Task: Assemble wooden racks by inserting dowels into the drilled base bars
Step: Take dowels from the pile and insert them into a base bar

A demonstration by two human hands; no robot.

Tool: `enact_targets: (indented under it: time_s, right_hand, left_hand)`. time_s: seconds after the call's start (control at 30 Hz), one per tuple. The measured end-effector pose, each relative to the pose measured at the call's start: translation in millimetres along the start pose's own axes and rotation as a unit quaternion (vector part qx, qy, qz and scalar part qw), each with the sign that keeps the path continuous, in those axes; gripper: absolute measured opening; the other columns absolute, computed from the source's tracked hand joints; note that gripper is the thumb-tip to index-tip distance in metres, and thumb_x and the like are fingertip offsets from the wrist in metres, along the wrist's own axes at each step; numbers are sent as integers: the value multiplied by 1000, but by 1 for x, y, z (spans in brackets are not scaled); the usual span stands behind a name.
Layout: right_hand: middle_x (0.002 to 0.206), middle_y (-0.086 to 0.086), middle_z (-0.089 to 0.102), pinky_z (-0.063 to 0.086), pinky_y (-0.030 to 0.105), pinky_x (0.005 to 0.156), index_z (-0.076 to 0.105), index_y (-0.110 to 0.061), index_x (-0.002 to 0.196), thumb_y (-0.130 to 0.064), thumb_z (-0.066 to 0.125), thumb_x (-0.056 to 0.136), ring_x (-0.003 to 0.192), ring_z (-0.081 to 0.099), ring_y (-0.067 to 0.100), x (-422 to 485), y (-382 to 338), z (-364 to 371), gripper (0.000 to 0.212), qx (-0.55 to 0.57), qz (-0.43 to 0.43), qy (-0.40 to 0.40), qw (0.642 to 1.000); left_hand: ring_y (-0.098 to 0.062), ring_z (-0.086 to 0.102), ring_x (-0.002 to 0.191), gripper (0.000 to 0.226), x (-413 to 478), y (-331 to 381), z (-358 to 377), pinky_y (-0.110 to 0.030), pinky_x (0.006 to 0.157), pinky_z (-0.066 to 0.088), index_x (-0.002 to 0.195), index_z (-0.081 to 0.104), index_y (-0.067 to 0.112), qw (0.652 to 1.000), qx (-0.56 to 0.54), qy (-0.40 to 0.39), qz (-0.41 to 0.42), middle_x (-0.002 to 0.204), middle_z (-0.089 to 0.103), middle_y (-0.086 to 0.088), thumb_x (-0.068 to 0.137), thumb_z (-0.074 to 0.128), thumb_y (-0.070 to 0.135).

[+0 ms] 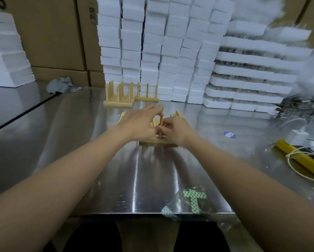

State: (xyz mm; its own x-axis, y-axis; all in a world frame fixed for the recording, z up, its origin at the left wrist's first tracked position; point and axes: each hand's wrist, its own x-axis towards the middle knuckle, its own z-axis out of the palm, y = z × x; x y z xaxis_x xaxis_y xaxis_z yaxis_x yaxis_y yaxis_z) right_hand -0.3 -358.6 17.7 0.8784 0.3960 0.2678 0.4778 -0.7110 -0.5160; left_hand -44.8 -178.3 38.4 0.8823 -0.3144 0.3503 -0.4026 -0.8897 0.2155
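Note:
A wooden dowel (pixel 160 126) stands upright on a pale wooden base bar (pixel 157 140) lying on the steel table. My left hand (pixel 139 122) reaches over it, fingertips touching the dowel's top end. My right hand (pixel 174 130) pinches the dowel low down, near the bar. Behind my hands lies a bundle of loose dowels (pixel 155 121), partly hidden. Two assembled racks (pixel 119 95) (pixel 147 93) with upright dowels stand at the back of the table.
Stacks of white foam boxes (pixel 161 48) and cardboard cartons (pixel 52 33) wall off the back. A grey rag (pixel 59 84) lies at back left. At right are a yellow tool with cord (pixel 301 159) and a blue sticker (pixel 229 134). A green-patterned bag (pixel 193 200) sits near the front edge.

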Motion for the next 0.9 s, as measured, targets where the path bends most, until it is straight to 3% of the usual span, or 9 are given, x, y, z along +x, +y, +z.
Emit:
enact_targets:
  time_s: [0.1,0.17,0.23,0.3,0.4,0.53,0.63,0.7,0.9]
  right_hand:
    - [65,-5,61,36,32,59,64,-22,71,-38,72,95,69,57,16,-9,6,9,30,-58,-4,7,998]
    - [73,-6,72,50,32,68,71,-20,83,-39,71,93,74,66,9,-16,13,10,22,3,-14,46,999]
    - [77,-12,75,56,25,75,75,-25,90,-30,63,92,78,71,1,-18,17,3,13,107,-2,143,984]
    - [77,-13,75,55,23,73,74,-29,89,-22,54,90,79,71,1,-14,20,-8,21,153,8,218,964]
    - [81,-14,74,54,25,68,72,-31,88,-16,52,92,83,68,-2,5,29,-22,26,163,29,258,952]
    - [98,-17,71,56,34,83,74,-29,98,-15,55,97,87,65,7,19,40,-14,24,113,9,270,956]
    - [114,-7,69,44,32,100,76,-25,111,-17,59,98,114,55,13,14,56,8,22,21,-31,222,974]
    - [121,-3,65,34,26,102,76,-25,116,-19,63,98,121,48,16,16,62,14,23,-37,-67,165,983]
    - [129,-5,63,39,41,111,76,-27,124,-29,63,101,130,45,19,23,64,10,26,-101,-94,154,978]
  left_hand:
    - [-18,64,111,40,-1,0,6,-44,81,53,116,46,44,999,-27,23,-20,135,51,18,84,67,35]
    - [-11,60,114,39,-2,-4,11,-41,83,52,115,50,52,995,-66,55,-45,136,50,21,82,64,34]
    - [-5,58,112,36,0,-6,17,-34,85,51,115,56,55,976,-169,117,-71,130,54,22,84,57,36]
    - [-4,62,107,30,4,-8,21,-29,86,51,114,62,50,921,-321,194,-110,121,62,18,91,54,33]
    - [-15,68,88,19,9,-14,28,-28,77,50,111,68,29,821,-467,266,-192,103,72,2,106,50,26]
    - [-14,65,67,32,9,-21,33,-25,52,52,103,70,15,753,-550,244,-265,75,67,-3,112,41,24]
    - [-15,64,64,34,9,-20,35,-25,52,51,102,71,13,746,-565,205,-287,74,66,-5,112,40,26]
    - [-16,64,62,39,8,-16,36,-24,56,53,102,71,12,754,-565,177,-286,70,65,-4,114,38,32]
    - [-13,41,52,39,9,-10,38,-27,55,38,95,70,11,764,-542,182,-300,57,44,4,113,40,30]
